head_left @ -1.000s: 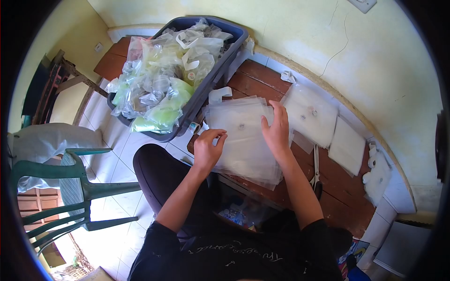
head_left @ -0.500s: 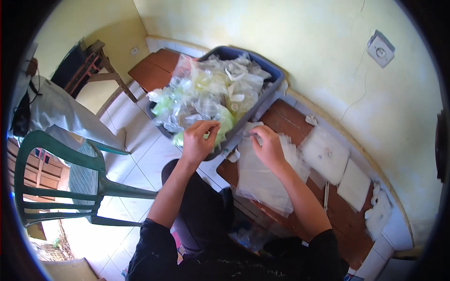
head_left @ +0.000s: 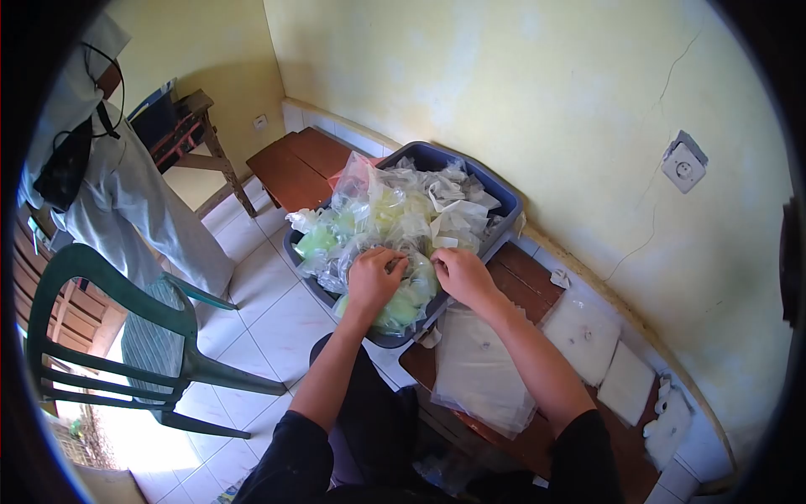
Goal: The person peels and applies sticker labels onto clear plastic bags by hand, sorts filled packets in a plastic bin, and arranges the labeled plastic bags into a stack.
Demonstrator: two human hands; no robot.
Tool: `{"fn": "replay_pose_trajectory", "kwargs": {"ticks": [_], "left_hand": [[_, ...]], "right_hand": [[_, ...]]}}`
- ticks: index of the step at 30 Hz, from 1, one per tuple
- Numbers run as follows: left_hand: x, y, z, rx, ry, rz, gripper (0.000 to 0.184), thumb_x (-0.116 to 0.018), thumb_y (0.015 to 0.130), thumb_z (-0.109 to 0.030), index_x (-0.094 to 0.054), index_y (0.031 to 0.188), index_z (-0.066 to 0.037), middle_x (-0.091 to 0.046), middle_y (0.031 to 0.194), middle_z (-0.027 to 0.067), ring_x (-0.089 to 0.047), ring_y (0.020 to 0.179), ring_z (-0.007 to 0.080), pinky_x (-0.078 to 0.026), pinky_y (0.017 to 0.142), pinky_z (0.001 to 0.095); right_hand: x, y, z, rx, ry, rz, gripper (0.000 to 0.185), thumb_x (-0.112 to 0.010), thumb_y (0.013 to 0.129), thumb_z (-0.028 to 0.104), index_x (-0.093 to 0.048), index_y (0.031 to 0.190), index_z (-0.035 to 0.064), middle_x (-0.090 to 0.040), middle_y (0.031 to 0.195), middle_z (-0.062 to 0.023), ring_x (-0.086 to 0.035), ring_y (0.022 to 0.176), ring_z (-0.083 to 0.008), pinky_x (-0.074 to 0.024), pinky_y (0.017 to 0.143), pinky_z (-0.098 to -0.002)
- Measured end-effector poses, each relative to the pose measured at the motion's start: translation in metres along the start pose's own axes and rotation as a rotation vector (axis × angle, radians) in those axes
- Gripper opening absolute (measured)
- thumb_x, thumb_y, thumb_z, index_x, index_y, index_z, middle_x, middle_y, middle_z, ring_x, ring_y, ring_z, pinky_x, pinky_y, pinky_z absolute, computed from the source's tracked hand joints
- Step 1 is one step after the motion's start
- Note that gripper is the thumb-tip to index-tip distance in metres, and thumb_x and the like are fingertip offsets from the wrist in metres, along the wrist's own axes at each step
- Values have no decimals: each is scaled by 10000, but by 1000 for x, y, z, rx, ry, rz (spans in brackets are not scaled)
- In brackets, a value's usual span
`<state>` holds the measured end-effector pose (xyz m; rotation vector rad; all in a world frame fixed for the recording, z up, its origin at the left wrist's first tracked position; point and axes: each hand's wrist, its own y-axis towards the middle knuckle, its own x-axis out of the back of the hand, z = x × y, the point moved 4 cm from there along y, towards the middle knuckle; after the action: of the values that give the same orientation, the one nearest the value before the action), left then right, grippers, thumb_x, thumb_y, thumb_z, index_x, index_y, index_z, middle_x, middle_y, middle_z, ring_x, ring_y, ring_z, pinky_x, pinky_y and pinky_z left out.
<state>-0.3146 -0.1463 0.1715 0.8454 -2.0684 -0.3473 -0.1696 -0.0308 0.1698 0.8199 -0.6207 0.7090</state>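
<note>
A dark blue-grey plastic tub (head_left: 514, 198) is heaped with crumpled clear plastic bags (head_left: 378, 210), some tinted green, yellow or pink. Over the near part of this heap, my left hand (head_left: 374, 279) is closed, thumb and fingers pinched together. My right hand (head_left: 463, 274) faces it a short way off, also closed in a pinch, above the tub's near right side. Clear plastic lies behind and between the fingertips, so I cannot make out what either pinch holds. Below my right forearm, a stack of flat clear plastic bags (head_left: 483, 361) rests on the low brown wooden table (head_left: 512, 273).
Two more stacks of flat bags (head_left: 588, 336) lie along the wall, with a white bundle (head_left: 669, 424) beyond. A green plastic chair (head_left: 189, 344) stands at left. Behind it is a person in grey trousers (head_left: 180, 218). A wooden bench (head_left: 306, 168) sits behind the tub.
Both hands have moved forward over the heaped bags; the right one has left the area beside the flat stack. The view has shifted, so the tub appears lower.
</note>
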Motion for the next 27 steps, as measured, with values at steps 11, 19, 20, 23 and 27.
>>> {"fn": "replay_pose_trajectory", "kwargs": {"ticks": [11,19,20,23,27], "left_hand": [[-5,-1,9,-70,1,-46,83,-727,758,-111,-731,832,-74,-699,792,109,-665,722,305,-524,680,390],[3,-8,-1,-80,-54,42,51,-715,773,-91,-736,820,-88,-699,745,69,-644,625,216,-487,702,326],[4,-9,-2,-79,-48,74,46,-712,774,-86,-734,813,-90,-696,740,66,-643,623,210,-480,703,325],[4,-10,-5,-101,-87,68,50,-689,740,-70,-708,766,-107,-670,696,60,-623,607,240,-462,653,358],[5,-9,-5,-81,-87,69,67,-682,728,-60,-701,768,-110,-676,727,44,-630,651,239,-445,664,361]], "right_hand": [[-17,2,-10,-11,53,-28,86,-615,821,108,-657,824,33,-669,763,-185,-647,699,-379,-507,630,-461],[-4,52,0,-12,150,-52,152,-643,795,87,-646,941,45,-684,856,-151,-664,774,-340,-525,688,-434],[-4,62,3,-3,151,-57,152,-643,795,87,-646,941,45,-684,856,-151,-664,774,-340,-525,688,-434],[-7,96,2,54,-78,-76,210,-657,800,99,-626,1003,52,-670,989,-161,-650,875,-353,-527,753,-438],[-33,138,-24,-21,-94,52,431,-724,782,262,-603,1136,48,-645,1118,-184,-626,1001,-369,-507,875,-439]]}}
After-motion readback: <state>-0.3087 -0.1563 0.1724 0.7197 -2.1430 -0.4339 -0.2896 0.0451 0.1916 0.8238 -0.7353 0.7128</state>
